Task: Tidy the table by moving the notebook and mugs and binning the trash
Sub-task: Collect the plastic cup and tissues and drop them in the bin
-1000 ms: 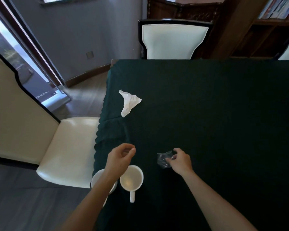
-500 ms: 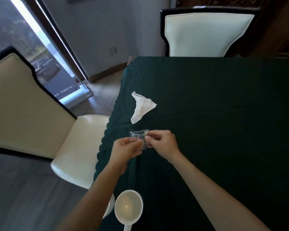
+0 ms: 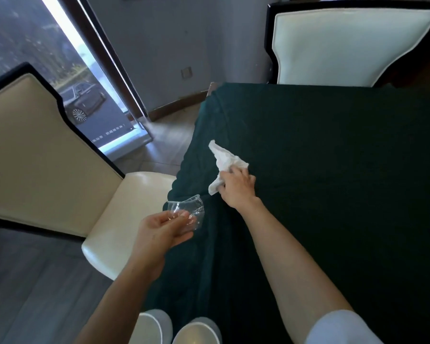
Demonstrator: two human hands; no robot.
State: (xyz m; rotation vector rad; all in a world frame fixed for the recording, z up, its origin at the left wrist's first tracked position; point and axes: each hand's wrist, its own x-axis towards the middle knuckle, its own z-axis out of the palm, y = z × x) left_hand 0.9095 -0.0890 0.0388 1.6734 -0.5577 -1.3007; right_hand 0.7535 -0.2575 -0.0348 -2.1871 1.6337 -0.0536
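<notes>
My left hand [image 3: 163,230] holds a crumpled clear plastic wrapper [image 3: 187,211] just off the table's left edge. My right hand [image 3: 237,187] reaches forward and closes its fingers on a crumpled white tissue [image 3: 224,160] lying on the dark green tablecloth [image 3: 333,170]. Two white mugs [image 3: 150,326] [image 3: 197,331] stand side by side at the table's near left corner, cut off by the bottom of the frame. No notebook or bin is in view.
A cream chair with a dark frame [image 3: 47,157] stands close to the table's left side, its seat next to my left hand. Another cream chair [image 3: 345,43] stands at the table's far end. A glass door [image 3: 60,70] is at the left.
The plastic wrapper went from my right hand to both hands, then to my left alone. My right hand moved forward and took hold of the tissue. The view shifted forward.
</notes>
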